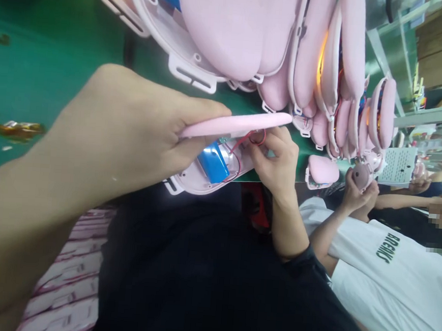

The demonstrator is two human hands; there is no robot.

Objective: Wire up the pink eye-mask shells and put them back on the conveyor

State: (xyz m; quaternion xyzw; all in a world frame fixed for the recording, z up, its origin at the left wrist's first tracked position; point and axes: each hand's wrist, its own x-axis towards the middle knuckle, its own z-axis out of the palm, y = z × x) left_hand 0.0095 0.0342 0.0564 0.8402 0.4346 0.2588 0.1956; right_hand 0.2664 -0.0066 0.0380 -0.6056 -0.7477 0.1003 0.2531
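A pink padded cover (243, 125) stands on edge, pinched between the thumb and fingers of my left hand (133, 118). Below it lies an open pale pink shell (194, 181) with slotted strap lugs, holding a blue wrapped battery (214, 163). Thin red wires (240, 145) run from the battery area towards my right hand (275, 157). That hand is closed, its thumb and fingertips pinching at a loop of the red wire beside the cover's far end. The exact contact of the right fingertips is partly hidden.
Several similar pink padded units (224, 28) are lined up along the green table (52, 70). Amber tape scraps (17, 130) lie at left. Stacked pink-white pieces (69, 286) sit lower left. On the right, a co-worker in a white shirt (385, 265) holds a pink part (361, 176).
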